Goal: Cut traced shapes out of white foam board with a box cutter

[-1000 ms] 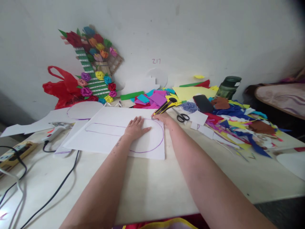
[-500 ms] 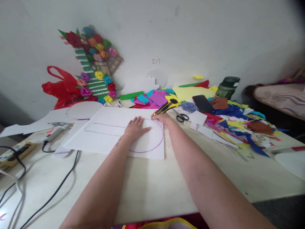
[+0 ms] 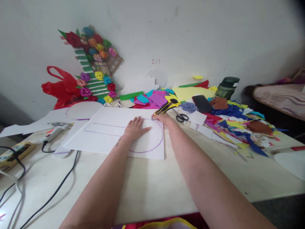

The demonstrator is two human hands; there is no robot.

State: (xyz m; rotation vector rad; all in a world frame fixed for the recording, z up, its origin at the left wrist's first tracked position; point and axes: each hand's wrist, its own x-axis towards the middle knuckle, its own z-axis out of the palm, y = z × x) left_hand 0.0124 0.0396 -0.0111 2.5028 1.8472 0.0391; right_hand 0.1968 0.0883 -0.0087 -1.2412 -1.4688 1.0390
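A white foam board or thick card sheet (image 3: 109,116) lies on the table, marked with a purple outline of a long strip joined to a rounded shape. My left hand (image 3: 134,128) rests flat on it, thumb stretched to the right, covering the middle of the outline. At the sheet's upper right, my right hand (image 3: 161,117) is closed around a yellow and black utility knife (image 3: 166,107). The knife's tip end is low, at the top of the purple curve; whether the blade cuts in cannot be made out.
Black-handled scissors (image 3: 182,118) lie right of the knife. Paper scraps (image 3: 250,127) spread over the right side, near a phone (image 3: 202,103) and a bottle (image 3: 227,87). At left are a glue gun (image 3: 54,132), a power strip (image 3: 16,154) and cords. Paper flowers (image 3: 100,75) lean on the wall.
Almost nothing differs. The right hand and the knife have shifted very slightly along the top of the curve; the left hand stays in place.
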